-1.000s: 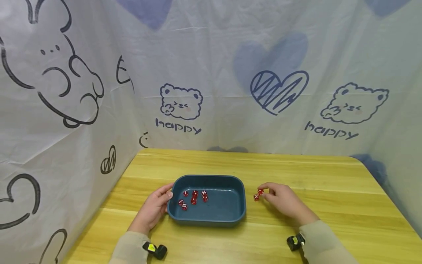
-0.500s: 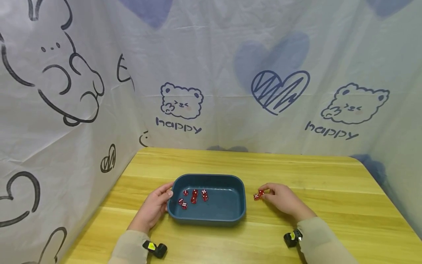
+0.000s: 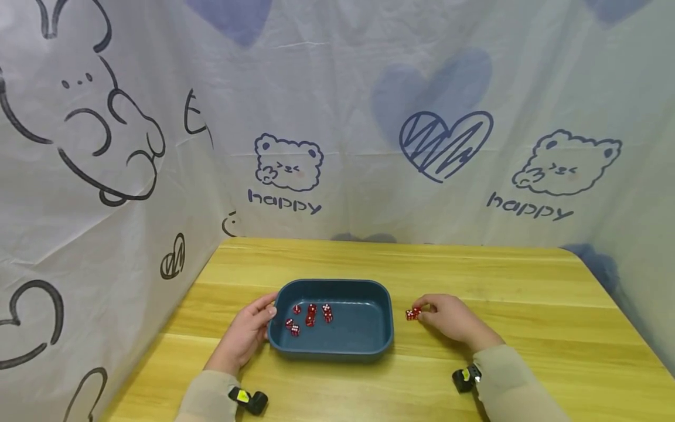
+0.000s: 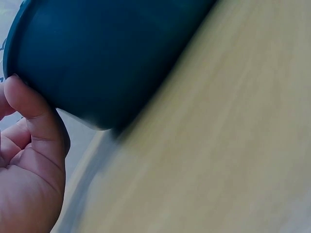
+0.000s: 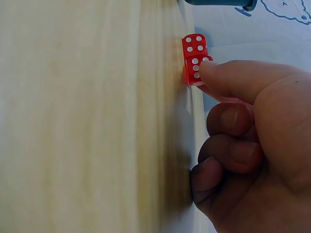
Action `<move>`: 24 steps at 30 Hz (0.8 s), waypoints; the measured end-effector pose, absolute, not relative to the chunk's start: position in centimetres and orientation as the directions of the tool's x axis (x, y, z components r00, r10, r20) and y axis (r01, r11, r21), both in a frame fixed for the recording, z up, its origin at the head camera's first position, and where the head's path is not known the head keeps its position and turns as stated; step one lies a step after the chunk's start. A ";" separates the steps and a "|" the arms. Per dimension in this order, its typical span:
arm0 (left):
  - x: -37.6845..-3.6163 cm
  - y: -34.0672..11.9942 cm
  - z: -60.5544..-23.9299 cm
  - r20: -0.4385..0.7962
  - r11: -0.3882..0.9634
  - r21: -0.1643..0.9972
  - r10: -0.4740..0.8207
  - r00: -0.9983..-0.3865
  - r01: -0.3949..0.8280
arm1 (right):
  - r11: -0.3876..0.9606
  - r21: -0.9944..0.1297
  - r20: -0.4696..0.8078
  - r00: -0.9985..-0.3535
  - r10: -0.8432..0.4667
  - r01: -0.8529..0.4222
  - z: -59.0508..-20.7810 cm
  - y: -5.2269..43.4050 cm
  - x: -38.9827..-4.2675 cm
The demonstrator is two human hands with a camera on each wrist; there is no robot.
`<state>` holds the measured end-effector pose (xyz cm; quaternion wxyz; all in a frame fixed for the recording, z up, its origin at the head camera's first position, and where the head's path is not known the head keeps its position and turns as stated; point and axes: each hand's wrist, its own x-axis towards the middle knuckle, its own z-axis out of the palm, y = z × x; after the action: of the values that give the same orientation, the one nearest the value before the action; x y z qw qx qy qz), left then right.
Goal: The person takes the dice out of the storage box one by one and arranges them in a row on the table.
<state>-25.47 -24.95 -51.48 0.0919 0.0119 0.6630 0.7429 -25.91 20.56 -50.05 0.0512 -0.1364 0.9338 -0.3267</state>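
A dark teal rectangular tray (image 3: 353, 334) stands on the table with several red dice (image 3: 311, 315) in its left half. At its left end, my left hand (image 3: 248, 331) holds the rim, the thumb (image 4: 29, 99) against the outer wall in the left wrist view. To the right of the tray, my right hand (image 3: 456, 319) pinches a red die (image 5: 196, 69) between thumb and index finger; its other fingers are curled under. That die sits right beside a second red die (image 5: 194, 43), their white-dotted faces side by side. Part of the pinched die is hidden by the thumb.
The wooden table (image 3: 474, 269) has a back edge close to a white cloth (image 3: 358, 193) printed with bears and hearts. Cloth also hangs at both sides. Black wrist cameras (image 3: 249, 400) sit on both sleeves.
My right hand has lowered its die slightly, from a raised position by the second die to level beside it. The left hand and the tray have stayed in place.
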 end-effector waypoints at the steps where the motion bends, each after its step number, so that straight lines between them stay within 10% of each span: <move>1: -25.5 -24.9 -51.5 -0.106 -0.104 0.987 0.152 -0.983 -0.122 | 0.752 -0.621 -0.010 -0.957 -0.289 -0.220 -50.0 20.6 -25.9; 24: -25.6 -24.9 -51.6 -0.111 -0.096 0.988 0.143 -0.983 -0.125 | 0.734 -0.649 -0.028 -0.957 -0.288 -0.201 -50.3 20.6 -25.9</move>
<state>-25.59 -24.87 -51.62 0.0907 0.0069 0.6663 0.7401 -25.87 20.60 -50.32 0.0635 -0.1316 0.9289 -0.3403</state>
